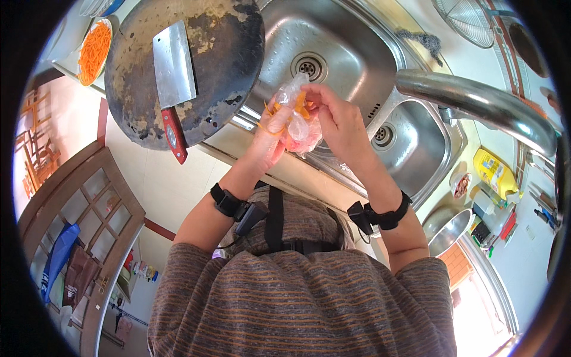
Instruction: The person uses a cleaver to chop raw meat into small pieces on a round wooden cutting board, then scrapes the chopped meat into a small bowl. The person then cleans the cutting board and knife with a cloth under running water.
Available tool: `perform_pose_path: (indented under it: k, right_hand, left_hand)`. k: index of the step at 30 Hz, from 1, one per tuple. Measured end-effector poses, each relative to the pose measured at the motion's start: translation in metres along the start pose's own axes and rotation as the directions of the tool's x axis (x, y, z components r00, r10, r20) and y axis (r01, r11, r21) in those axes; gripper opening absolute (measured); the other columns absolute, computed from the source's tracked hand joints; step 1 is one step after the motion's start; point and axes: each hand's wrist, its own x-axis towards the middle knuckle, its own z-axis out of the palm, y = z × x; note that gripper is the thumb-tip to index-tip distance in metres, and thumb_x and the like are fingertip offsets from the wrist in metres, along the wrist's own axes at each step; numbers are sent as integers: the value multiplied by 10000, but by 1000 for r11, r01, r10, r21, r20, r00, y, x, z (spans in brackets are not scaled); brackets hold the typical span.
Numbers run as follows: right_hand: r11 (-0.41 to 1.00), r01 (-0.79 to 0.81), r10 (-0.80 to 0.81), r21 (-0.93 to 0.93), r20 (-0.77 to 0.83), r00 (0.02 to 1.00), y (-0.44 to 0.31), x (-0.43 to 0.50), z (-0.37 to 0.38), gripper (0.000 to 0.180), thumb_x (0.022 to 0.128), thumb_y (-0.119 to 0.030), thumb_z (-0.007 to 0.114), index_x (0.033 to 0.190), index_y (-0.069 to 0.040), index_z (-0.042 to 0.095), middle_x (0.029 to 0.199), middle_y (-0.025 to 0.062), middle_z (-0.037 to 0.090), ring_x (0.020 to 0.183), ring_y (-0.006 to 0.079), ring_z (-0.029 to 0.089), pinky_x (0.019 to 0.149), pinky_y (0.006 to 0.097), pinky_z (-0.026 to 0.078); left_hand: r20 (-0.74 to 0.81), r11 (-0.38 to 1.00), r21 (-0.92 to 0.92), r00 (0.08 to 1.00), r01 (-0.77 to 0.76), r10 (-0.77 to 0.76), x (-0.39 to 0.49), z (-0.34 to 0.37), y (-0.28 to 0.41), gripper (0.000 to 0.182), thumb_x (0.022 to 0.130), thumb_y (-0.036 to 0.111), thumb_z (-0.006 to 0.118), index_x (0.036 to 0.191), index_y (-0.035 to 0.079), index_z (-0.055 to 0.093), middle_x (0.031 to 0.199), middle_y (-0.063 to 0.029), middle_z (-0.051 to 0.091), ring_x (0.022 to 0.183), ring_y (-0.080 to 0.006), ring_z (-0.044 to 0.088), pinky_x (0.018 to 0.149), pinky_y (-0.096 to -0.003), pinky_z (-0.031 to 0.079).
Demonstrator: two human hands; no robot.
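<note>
My left hand grips a clear plastic bag near the sink's front edge. Something pink, perhaps raw meat, shows through the bag; its exact kind is unclear. Thin orange strips lie about the bag's gathered neck, and one crosses my left fingers. With thumb and fingertips bent, my right hand pinches at the bag's neck from the other side. Left of my hands, a cleaver with a red handle rests on a round, dark-stained chopping board, its handle pointing towards me.
Behind the bag lies a large steel sink basin, with a smaller basin to its right. A thick metal faucet reaches over from the right. Shredded carrot fills a plate beyond the board. A yellow bottle and a metal bowl stand right.
</note>
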Motion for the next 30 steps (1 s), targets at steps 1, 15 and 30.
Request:
perform_pose_path:
  k: [1,15,30]
  right_hand:
    - [1000,-17,18,-21,32,999,0,0,-3,308,932,45,519,1214,-2,635,1108,179,711,963,256,735,864,354,573]
    - [950,-258,196,177,309,931,3,31,-24,220,962,-98,527,1111,2,654,895,120,735,740,144,677,676,292,551]
    - [573,4,789,-819,553,268,232,72,48,218,786,-57,650,969,-4,756,957,194,743,823,326,719,677,449,556]
  left_hand:
    - [-1,1000,-8,1000,27,-27,-1,-1,-1,405,1021,231,674,1386,103,552,1254,-51,662,1131,-165,677,958,-334,574]
    - [80,999,5,996,32,-32,-1,-31,-3,464,1004,235,670,1404,58,517,1269,-123,668,1104,-241,702,961,-393,595]
    - [4,957,-256,990,139,-143,-57,-52,49,514,910,106,675,1391,-10,537,1294,-180,657,1140,-314,683,979,-461,583]
